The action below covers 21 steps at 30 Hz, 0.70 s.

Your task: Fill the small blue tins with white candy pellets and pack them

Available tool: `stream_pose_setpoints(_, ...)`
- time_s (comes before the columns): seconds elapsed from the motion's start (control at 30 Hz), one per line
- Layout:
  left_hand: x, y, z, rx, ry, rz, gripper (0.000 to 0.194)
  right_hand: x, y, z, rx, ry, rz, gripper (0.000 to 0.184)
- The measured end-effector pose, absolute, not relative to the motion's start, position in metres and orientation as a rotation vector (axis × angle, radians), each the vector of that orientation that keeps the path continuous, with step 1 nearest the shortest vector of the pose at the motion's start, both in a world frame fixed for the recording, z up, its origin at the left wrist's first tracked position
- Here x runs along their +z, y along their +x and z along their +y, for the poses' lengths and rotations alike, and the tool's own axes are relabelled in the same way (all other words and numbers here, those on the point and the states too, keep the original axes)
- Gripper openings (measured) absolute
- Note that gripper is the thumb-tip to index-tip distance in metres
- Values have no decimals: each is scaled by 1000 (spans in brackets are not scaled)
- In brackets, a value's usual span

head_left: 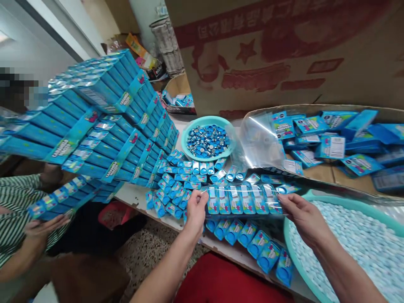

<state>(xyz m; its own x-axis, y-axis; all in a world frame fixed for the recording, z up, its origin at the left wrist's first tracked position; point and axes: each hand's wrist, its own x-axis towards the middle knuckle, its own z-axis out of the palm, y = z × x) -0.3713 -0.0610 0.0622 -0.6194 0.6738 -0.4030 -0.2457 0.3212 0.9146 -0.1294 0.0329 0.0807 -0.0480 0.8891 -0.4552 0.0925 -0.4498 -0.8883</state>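
Note:
My left hand (196,212) pinches the left end of a clear plastic sheet (243,189), thumb on top. At the sheet's other end, my right hand (304,216) grips it between thumb and fingers. The sheet is stretched level between both hands. A row of small blue packs (235,201) shows through it; whether they lie in it or under it I cannot tell. Just below, closer to me, runs another row of blue packs with round blue wells (259,244). Many loose blue packs (173,189) lie left of my left hand.
A turquoise basin (183,145) of small blue and silver discs stands behind. Right of my right hand is a larger turquoise basin (288,244) of pale blue pieces. An open carton (334,174) holds blue boxes. Stacked blue boxes (126,126) rise left; a person (19,219) there holds one bundle.

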Motion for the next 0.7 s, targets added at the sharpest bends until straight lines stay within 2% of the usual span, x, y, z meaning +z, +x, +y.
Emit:
stream_pose_setpoints(0.27,73,-371,-59,1445,278,1668,46,72,-128,35,1526,-1646,-1141,52)
stream_pose_setpoints(0.47,101,-375,-66,1482,182,1591,47,96,-138,38,1574,-1598,-1211,50)
stream_pose_setpoints(0.7,123,-432,-92,1630,110,1750,41,118,-215,64,1606,-1427,-1492,34)
